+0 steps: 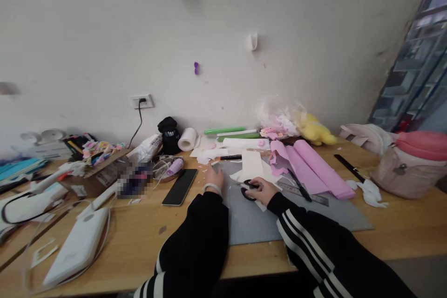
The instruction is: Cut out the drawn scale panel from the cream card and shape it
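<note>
Black phone (179,187) lay flat just left of the left fingers. Pink paper rolls (314,165) sat right of the right fingers, a metal ruler (303,193) beside them. Tape roll (187,139) and green tubes (226,130) stood beyond the fingertips by the wall. Pink bag (408,163) far right.

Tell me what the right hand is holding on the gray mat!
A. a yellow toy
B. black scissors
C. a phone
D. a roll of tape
B: the right hand grips the black scissors over the gray mat, while the phone lies untouched near the left hand.
</note>
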`<state>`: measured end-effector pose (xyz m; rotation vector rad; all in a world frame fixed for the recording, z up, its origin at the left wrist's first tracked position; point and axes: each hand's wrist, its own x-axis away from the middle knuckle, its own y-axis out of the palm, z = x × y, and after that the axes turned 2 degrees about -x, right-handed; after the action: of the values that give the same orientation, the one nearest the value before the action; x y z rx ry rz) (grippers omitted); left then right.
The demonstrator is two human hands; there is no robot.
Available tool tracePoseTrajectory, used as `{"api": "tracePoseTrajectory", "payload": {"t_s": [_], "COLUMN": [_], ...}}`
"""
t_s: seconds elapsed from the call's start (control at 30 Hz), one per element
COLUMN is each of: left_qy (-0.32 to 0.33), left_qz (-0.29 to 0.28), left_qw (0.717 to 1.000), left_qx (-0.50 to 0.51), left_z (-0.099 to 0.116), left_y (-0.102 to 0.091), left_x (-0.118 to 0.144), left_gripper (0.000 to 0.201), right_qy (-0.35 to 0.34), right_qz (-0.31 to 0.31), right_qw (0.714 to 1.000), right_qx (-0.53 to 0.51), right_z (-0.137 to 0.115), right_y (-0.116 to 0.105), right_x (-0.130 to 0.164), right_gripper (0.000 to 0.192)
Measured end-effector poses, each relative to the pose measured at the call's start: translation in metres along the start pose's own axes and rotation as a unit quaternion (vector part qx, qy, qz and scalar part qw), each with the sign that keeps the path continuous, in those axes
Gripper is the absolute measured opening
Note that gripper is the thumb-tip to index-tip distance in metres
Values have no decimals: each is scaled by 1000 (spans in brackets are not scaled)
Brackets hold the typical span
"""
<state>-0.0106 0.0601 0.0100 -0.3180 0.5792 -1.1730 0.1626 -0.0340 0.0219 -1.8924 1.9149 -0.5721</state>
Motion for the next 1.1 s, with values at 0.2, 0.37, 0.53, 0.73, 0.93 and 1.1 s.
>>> {"api": "tracePoseTrajectory", "payload": {"t_s": [0.2,0.37,0.53,0.73,0.93,1.1], "left_qy": [-1,4,3,-9,-12,-17], "left_qz": [25,26,15,0,-7,-8], "left_qw": [1000,1000,1000,1000,1000,1000], "left_qx": [-5,2,8,10,10,11], "left_z": [3,3,2,0,1,1], "left_y": [1,2,3,3,2,3], "left_x": [1,1,1,-1,-1,0], "left_gripper": [33,32,33,33,31,32], "right_qy": [-62,-31,35,107,129,94], "right_qz": [64,223,294,421,461,436], "right_qw": [991,955,929,879,854,860], "right_qx": [100,194,220,195,204,247], "right_z": [-4,7,43,75,80,76], "right_y": [-12,-60,-110,-147,-146,-141], "right_x": [2,-8,-22,-16,-6,1], "right_gripper": [15,17,28,30,43,45]}}
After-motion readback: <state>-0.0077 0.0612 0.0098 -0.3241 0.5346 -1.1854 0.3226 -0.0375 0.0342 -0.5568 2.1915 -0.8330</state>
